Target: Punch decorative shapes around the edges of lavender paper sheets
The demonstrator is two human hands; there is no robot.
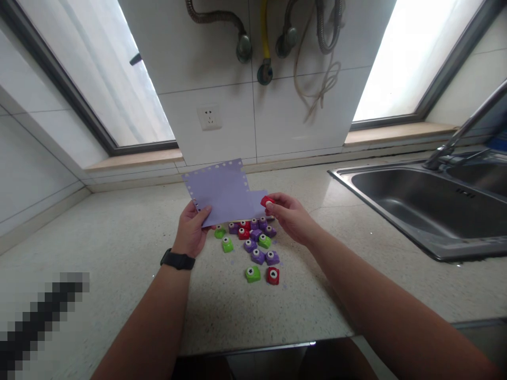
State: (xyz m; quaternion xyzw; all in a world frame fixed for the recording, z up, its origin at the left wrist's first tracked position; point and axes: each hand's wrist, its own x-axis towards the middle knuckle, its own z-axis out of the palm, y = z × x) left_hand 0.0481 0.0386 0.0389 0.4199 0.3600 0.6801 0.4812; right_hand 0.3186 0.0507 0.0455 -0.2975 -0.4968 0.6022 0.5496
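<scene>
My left hand, a black watch on its wrist, pinches the lower left corner of a purple sheet of paper. The sheet is tilted up, and small punched shapes run along its left, top and right edges. Between the thumb and fingers of my right hand is a red craft punch, just right of the sheet. More purple paper shows behind the sheet. Below the paper lie several small craft punches, among them a purple punch, a green punch and another red punch.
The speckled countertop runs along a tiled wall with a power socket. At the right is a steel sink with a faucet. Hoses and a yellow pipe hang on the wall above. Windows stand on both sides.
</scene>
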